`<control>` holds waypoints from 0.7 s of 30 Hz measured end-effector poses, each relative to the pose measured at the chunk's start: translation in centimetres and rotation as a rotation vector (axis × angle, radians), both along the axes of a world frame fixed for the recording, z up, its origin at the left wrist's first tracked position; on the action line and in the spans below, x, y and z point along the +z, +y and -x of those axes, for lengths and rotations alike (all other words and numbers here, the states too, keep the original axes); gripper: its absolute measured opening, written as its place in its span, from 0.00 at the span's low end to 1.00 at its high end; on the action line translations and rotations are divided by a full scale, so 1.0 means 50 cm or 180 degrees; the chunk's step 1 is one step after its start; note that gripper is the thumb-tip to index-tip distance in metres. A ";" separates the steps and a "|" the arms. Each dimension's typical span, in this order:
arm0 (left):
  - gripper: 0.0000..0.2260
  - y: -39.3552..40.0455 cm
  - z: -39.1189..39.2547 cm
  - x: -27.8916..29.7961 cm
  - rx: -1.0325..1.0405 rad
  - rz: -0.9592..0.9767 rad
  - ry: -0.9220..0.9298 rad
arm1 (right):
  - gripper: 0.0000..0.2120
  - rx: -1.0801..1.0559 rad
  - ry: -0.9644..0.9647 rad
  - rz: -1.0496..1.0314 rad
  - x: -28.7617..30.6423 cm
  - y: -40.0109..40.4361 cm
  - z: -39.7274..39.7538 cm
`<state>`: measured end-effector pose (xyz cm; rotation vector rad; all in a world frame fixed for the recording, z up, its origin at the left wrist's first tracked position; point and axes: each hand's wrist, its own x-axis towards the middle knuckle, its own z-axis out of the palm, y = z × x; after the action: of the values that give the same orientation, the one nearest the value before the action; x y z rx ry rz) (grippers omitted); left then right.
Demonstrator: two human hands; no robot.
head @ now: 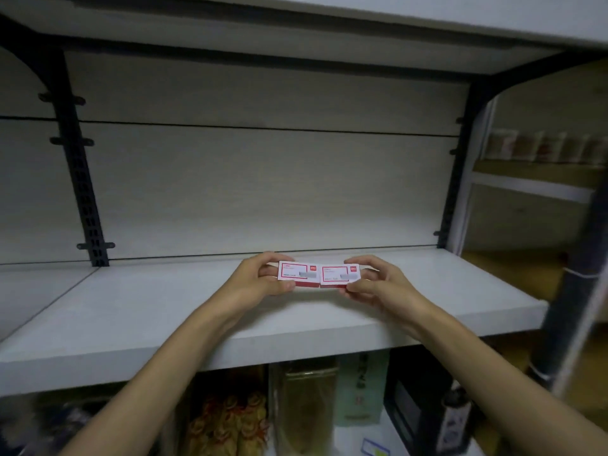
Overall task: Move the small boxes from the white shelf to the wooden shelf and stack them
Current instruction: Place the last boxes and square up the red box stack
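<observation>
Two small red-and-white boxes sat side by side, touching, at the centre of the frame over the white shelf. The left hand pinched the left box; the right hand pinched the right box. Blurred packets showed below, and the wooden shelf at the right edge.

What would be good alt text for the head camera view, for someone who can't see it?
Two bare hands hold two small red-and-white cardboard boxes side by side, touching, above a white shelf board: the left hand grips the left box, the right hand the right box. Blurred packaged goods sit on the level below.
</observation>
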<state>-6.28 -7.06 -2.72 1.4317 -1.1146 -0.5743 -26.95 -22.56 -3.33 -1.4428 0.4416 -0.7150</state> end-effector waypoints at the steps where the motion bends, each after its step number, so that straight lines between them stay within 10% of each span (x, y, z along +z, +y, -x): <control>1: 0.17 -0.007 0.037 -0.003 -0.0054 0.0033 0.0024 | 0.18 -0.0030 0.0006 0.0007 -0.002 -0.006 0.038; 21: 0.16 -0.325 0.773 -0.080 -0.0218 0.0099 0.0329 | 0.21 -0.0211 0.0289 0.0032 -0.025 -0.276 0.770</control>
<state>-44.91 -23.32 -6.72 1.3265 -1.0889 -0.6694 -65.45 -36.38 -4.56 -1.4798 0.5589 -0.7072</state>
